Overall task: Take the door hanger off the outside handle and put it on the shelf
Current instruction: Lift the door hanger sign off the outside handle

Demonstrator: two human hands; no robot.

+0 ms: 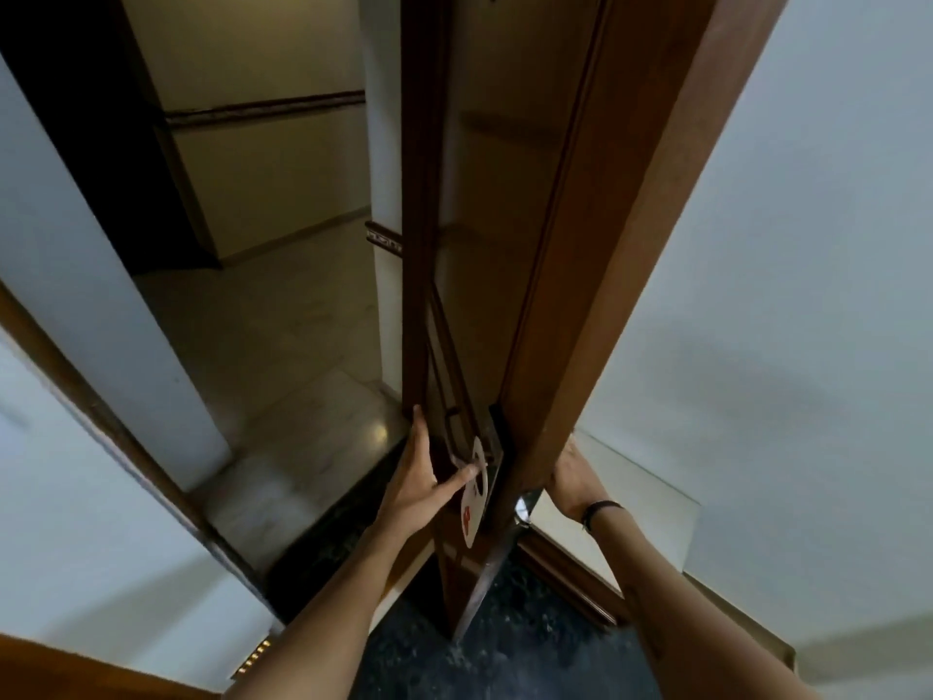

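Observation:
The brown wooden door (565, 275) stands open and I see it almost edge-on. A white door hanger (477, 500) with a red mark hangs from the dark outside handle (454, 421) on the door's left face. My left hand (416, 485) reaches to that face with the thumb spread upward and the index fingertip touching the hanger near its hole. On the inner side of the door my right hand (570, 474), with a black band on its wrist, has its fingers hidden behind the door edge. No shelf is in view.
The brown door frame (116, 426) runs down the left. Beyond the dark threshold (323, 538) lies a corridor with a pale stone floor (282, 336). A white wall (808, 295) is on the right, and dark speckled floor (530, 644) is underfoot.

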